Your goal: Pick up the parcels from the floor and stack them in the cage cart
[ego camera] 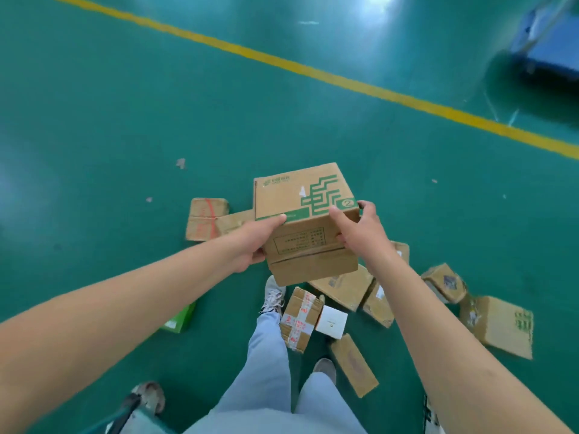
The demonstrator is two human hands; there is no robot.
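Between the fingers of both hands, a cardboard parcel with green print (pixel 305 220) is held up off the green floor (pixel 125 120). The left hand (pixel 255 242) clamps its left side, thumb on top; the right hand (pixel 360 230) clamps its right corner. Below the fingers, more parcels (pixel 344 289) lie scattered on the floor around the person's shoes (pixel 273 296).

Under my feet: green floor, yellow line

I stand on a glossy green floor (pixel 125 120) with a yellow line (pixel 313 72) running slantwise across it, bright patches of light glaring near the top. My pale jeans (pixel 266 371) and a white sneaker (pixel 273 296) show below. Small scraps (pixel 181 163) lie on the floor to my left. A blurred shoe (pixel 150 396) sits at the bottom left.
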